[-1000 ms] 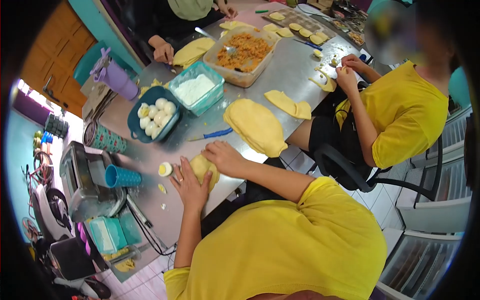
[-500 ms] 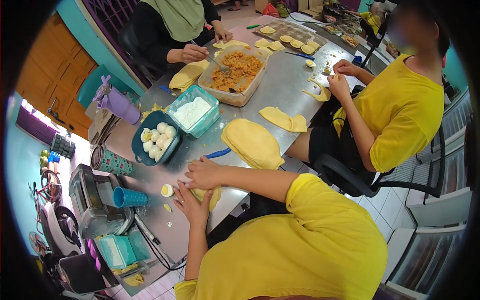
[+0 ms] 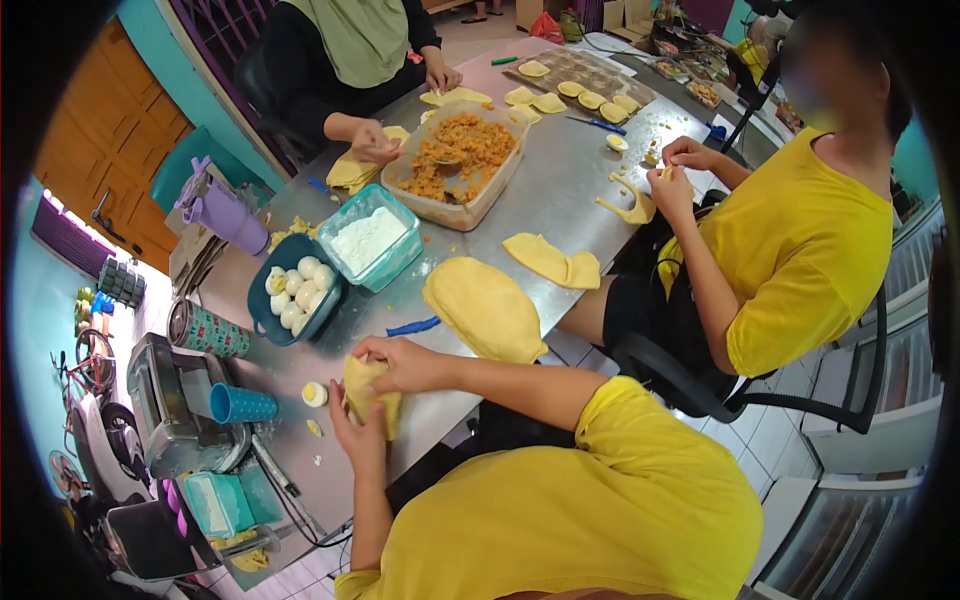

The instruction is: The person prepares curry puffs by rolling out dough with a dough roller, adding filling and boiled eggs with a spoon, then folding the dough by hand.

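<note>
My left hand (image 3: 360,428) and my right hand (image 3: 408,365) hold a piece of yellow dough (image 3: 362,382) between them, its edge raised off the metal table (image 3: 440,400). Fingers of both hands are closed on it. Just left of them on the table are a cut boiled egg (image 3: 315,394) and a small egg piece (image 3: 314,428). A blue tool (image 3: 413,327) lies beyond my hands, beside a large oval sheet of dough (image 3: 485,308). What the folded dough may contain is hidden.
A teal bowl of peeled eggs (image 3: 296,290), a tub of white powder (image 3: 371,240) and a tub of orange filling (image 3: 458,165) stand ahead. Blue cup (image 3: 243,401) at left. One person (image 3: 357,60) sits across; another (image 3: 800,250) sits right, holding dough.
My hands have picked up the dough that lay under them on the table. The person across has let go of the spoon, and that hand has moved to the dough stack. The view has shifted slightly.
</note>
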The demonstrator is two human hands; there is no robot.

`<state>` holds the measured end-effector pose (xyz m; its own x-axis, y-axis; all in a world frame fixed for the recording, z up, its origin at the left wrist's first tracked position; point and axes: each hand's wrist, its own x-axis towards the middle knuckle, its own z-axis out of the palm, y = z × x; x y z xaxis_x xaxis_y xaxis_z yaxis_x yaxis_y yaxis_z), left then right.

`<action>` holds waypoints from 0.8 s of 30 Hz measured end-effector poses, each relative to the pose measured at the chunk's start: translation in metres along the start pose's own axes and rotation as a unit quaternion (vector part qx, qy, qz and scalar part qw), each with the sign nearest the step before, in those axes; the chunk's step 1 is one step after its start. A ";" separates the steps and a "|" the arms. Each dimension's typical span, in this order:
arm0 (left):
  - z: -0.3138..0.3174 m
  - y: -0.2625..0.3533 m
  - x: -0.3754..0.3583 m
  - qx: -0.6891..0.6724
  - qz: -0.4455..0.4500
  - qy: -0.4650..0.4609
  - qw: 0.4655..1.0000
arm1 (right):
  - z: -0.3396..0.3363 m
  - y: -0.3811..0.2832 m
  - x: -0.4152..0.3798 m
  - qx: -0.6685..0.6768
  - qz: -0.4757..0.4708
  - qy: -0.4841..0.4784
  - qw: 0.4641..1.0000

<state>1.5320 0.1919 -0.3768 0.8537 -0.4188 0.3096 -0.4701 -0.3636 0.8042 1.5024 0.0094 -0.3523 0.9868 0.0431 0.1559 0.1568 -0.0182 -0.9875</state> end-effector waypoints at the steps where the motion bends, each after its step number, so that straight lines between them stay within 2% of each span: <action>1: -0.002 0.000 0.008 -0.174 -0.086 -0.019 0.981 | 0.001 0.000 0.003 0.168 0.045 0.020 0.984; 2: -0.002 0.003 0.011 -0.341 -0.168 -0.037 0.924 | -0.002 -0.001 0.003 0.164 0.046 0.018 0.985; 3: 0.002 0.027 0.020 -0.373 -0.230 0.012 0.899 | -0.003 -0.004 0.003 0.234 0.063 0.031 0.970; 4: 0.009 0.031 0.029 -0.375 -0.228 0.015 0.898 | -0.005 -0.005 0.003 0.303 0.078 0.043 0.949; 9: 0.018 0.043 0.048 -0.378 -0.296 0.009 0.877 | -0.012 -0.002 0.002 0.326 0.136 0.049 0.934; 13: 0.017 0.022 0.037 -0.342 -0.314 -0.015 0.885 | -0.018 0.000 -0.008 0.306 0.185 0.012 0.934; 15: 0.021 0.008 0.032 -0.300 -0.257 -0.024 0.919 | -0.017 0.004 -0.011 0.298 0.193 0.015 0.935; 16: 0.020 0.023 0.034 -0.300 -0.256 -0.022 0.919 | -0.017 0.006 -0.012 0.291 0.202 0.021 0.935; 18: 0.018 0.050 0.038 -0.347 -0.377 -0.006 0.859 | -0.019 0.007 -0.013 0.274 0.190 0.018 0.943; 19: 0.017 0.050 0.038 -0.347 -0.376 -0.007 0.859 | -0.019 0.007 -0.014 0.259 0.179 0.016 0.949; 21: 0.017 0.049 0.040 -0.402 -0.398 -0.072 0.821 | -0.018 0.009 -0.016 0.232 0.173 0.000 0.957; 22: 0.018 0.042 0.040 -0.401 -0.397 -0.077 0.822 | -0.017 0.009 -0.016 0.206 0.167 -0.017 0.964; 24: 0.021 0.022 0.039 -0.346 -0.308 -0.111 0.879 | -0.014 0.012 -0.015 0.190 0.160 -0.015 0.969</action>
<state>1.5508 0.1504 -0.3578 0.7973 -0.4995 -0.3387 0.3814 -0.0180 0.9242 1.4901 -0.0057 -0.3660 0.9800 0.1258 -0.1544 -0.1883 0.3331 -0.9239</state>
